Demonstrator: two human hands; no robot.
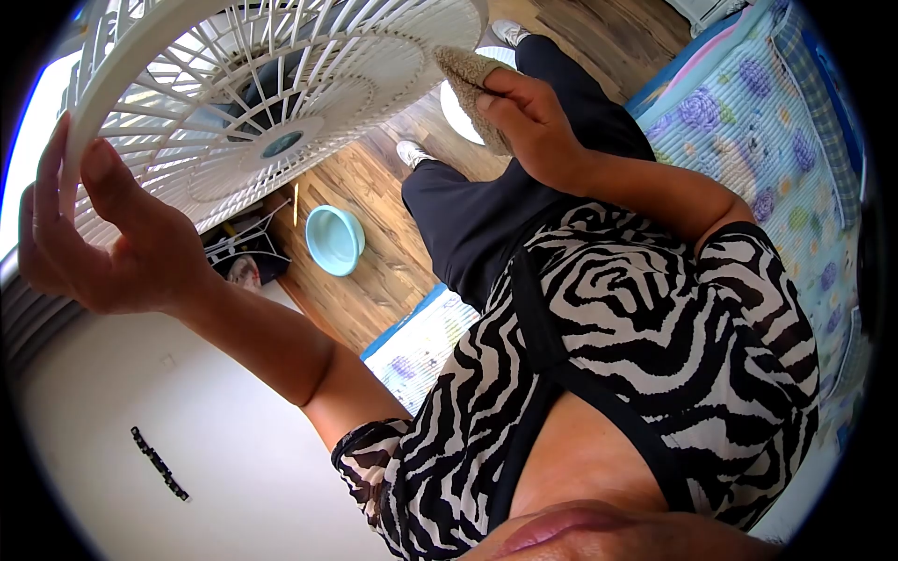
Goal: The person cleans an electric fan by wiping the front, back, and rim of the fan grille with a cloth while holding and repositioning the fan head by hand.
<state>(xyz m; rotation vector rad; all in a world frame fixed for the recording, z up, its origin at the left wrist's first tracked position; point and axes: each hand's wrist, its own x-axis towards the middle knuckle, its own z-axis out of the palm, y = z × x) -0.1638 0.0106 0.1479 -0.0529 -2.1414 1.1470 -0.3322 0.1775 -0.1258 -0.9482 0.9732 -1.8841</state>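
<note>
A white fan guard (201, 178), with radiating bars and a round hub cap, fills the upper left, with dark shapes visible behind its bars. My left hand (117, 229) grips its outer rim, thumb on the near side and fingers round the other. In my right hand (538, 131), a folded beige cloth (468, 79) is pinched between thumb and fingers. The cloth lies at the guard's right edge; whether it presses on the bars I cannot tell. Below the cloth, partly hidden, a white round base (456, 117) rests on the floor.
A light blue basin (334, 240) stands on the wooden floor (374, 299) near my feet. To the right is a bed with a flowered quilt (711, 131). A white wall (103, 402) with a dark strip (159, 463) lies at lower left.
</note>
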